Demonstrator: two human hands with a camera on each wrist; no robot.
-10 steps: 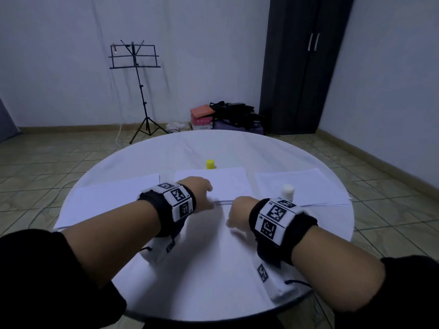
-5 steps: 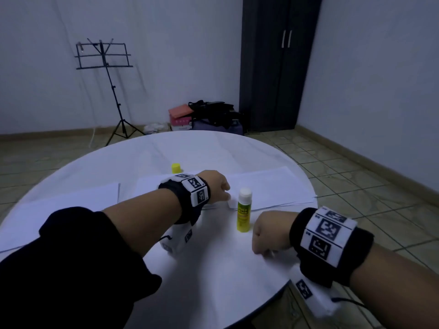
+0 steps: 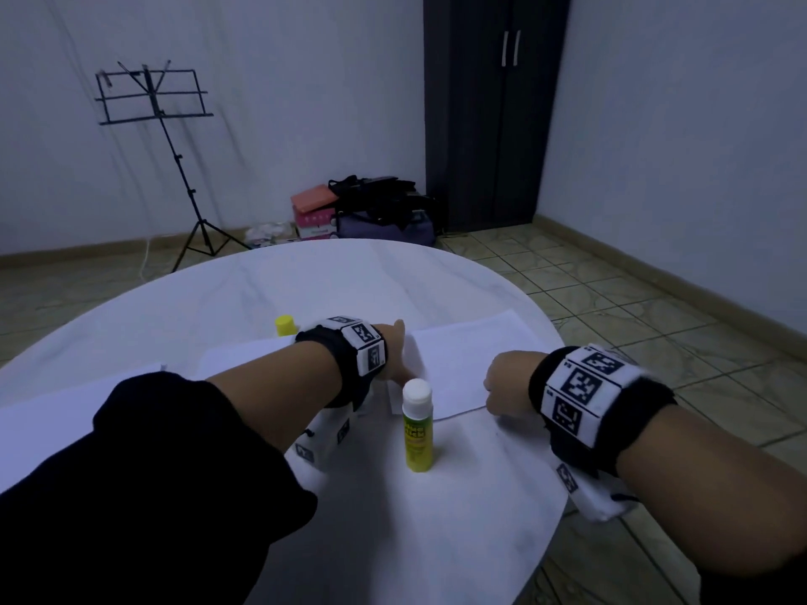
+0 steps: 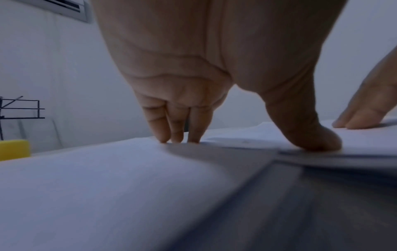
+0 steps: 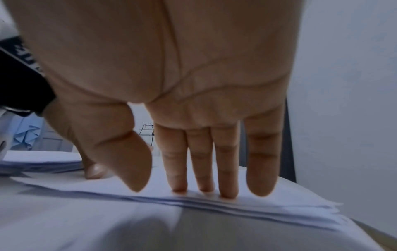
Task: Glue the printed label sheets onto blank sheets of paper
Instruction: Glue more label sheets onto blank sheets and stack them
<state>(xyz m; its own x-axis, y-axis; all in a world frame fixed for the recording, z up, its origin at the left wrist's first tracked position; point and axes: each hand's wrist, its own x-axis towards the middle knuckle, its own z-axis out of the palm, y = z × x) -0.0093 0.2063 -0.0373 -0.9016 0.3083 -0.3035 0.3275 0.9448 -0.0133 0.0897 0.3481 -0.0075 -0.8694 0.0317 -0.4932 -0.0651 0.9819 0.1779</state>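
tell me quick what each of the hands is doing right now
Left hand: open, thumb and fingertips pressing on the paper stack.
Right hand: open, straight fingers pressing on the same stack, holding nothing.

Right hand [image 3: 506, 388]: moved from bare round white table [image 3: 305, 290] onto right-hand stack of white paper sheets [image 3: 476, 355] — fingertips [image 5: 227, 193] pressing.
Left hand [image 3: 393, 351]: shifted right — thumb [image 4: 311, 137] on same stack.

glue stick [image 3: 418, 425] upright on table [image 3: 436, 539], before paper stack [image 3: 469, 364]

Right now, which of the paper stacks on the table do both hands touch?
The rightmost stack, by the table's right edge. The left hand presses its left side, the right hand its near edge. The middle stack and left stack lie apart.
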